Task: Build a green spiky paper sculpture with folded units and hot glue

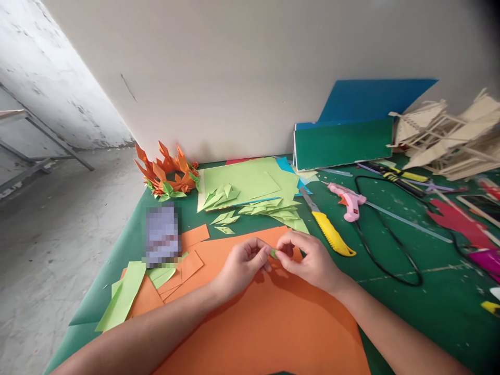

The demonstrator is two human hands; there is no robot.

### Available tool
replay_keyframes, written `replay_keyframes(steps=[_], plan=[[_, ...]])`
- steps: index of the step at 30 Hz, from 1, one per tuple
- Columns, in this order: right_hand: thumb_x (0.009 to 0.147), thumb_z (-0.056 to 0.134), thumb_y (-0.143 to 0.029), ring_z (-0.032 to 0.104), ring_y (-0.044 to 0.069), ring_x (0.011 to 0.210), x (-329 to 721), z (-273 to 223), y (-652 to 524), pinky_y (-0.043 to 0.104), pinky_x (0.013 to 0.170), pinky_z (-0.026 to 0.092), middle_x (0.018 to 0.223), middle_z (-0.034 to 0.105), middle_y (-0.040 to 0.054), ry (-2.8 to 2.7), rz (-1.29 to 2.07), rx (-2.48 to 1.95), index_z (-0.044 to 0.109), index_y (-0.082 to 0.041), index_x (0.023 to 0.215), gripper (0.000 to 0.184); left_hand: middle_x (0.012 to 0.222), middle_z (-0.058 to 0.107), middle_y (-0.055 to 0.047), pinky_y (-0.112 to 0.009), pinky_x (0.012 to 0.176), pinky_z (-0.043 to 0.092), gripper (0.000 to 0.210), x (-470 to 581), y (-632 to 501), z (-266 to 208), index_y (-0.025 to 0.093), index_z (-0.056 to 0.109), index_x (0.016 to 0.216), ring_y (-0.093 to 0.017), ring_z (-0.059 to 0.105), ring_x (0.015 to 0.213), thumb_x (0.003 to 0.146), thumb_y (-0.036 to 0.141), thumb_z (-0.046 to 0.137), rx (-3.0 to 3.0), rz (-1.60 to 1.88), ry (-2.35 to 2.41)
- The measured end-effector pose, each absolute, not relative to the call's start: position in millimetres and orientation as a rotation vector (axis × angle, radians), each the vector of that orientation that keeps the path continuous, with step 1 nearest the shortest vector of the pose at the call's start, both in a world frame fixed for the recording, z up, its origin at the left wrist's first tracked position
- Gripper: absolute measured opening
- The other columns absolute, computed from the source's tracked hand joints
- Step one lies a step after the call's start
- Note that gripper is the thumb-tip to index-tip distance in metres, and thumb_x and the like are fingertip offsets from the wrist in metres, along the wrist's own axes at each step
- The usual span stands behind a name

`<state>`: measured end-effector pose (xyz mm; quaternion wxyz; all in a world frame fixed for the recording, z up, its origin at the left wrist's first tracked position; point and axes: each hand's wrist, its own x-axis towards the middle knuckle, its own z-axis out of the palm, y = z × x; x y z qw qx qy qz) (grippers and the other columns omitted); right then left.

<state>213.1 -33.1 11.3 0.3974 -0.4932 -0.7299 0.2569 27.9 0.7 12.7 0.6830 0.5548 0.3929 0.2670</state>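
Between my two hands is a small piece of green paper, mostly hidden by the fingers. My left hand pinches its left side with thumb and forefinger. On its right side, my right hand closes thumb and fingertips over it. Both hands hover over a large orange paper sheet. Just beyond them lie folded green paper pieces, some heaped on green sheets and a few loose. An orange and green folded-paper ring stands at the far left.
To the right lie a yellow-handled saw or knife, a pink glue gun with a looped black cord, and pliers. Cut paper strips and a blurred packet sit left. Boards and a wooden stick model stand behind.
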Motion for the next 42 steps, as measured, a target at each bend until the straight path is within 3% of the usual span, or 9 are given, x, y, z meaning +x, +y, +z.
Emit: replay_keyframes(steps=[14, 22, 33, 42], plan=[[0.088, 0.054, -0.026, 0.050, 0.011, 0.059, 214, 7, -30, 0.023, 0.056, 0.041, 0.067, 0.052, -0.0024, -1.590, 1.106, -1.287, 0.055, -0.020, 0.072, 0.017, 0.064, 0.059, -0.001, -0.025, 0.052, 0.047, 0.032, 26, 4, 11, 0.016, 0.059, 0.084, -0.011, 0.055, 0.055, 0.088, 0.046, 0.053, 1.361, 0.528, 0.939], [0.090, 0.054, -0.032, 0.038, 0.010, 0.060, 215, 6, -30, 0.023, 0.054, 0.033, 0.065, 0.044, -0.0038, -1.547, 1.219, -1.253, 0.054, -0.019, 0.071, 0.023, 0.061, 0.058, -0.001, -0.024, 0.051, 0.047, 0.033, 25, 5, 10, 0.016, 0.057, 0.082, -0.012, 0.055, 0.055, 0.087, 0.049, 0.056, 1.286, 0.539, 0.886], [0.088, 0.057, -0.031, 0.046, 0.011, 0.060, 211, 9, -31, 0.023, 0.055, 0.041, 0.068, 0.050, -0.0027, -1.469, 1.179, -1.233, 0.054, -0.020, 0.073, 0.019, 0.062, 0.058, -0.001, -0.023, 0.047, 0.044, 0.038, 29, 1, 21, 0.014, 0.058, 0.084, -0.011, 0.053, 0.055, 0.077, 0.051, 0.067, 1.135, 0.569, 0.907], [0.086, 0.056, -0.024, 0.048, 0.010, 0.061, 212, 2, -30, 0.022, 0.057, 0.042, 0.070, 0.050, -0.0031, -1.485, 1.245, -1.245, 0.054, -0.020, 0.076, 0.010, 0.063, 0.058, 0.000, -0.023, 0.052, 0.048, 0.032, 26, 2, 10, 0.016, 0.059, 0.081, -0.011, 0.054, 0.057, 0.081, 0.047, 0.064, 1.323, 0.564, 0.964]])
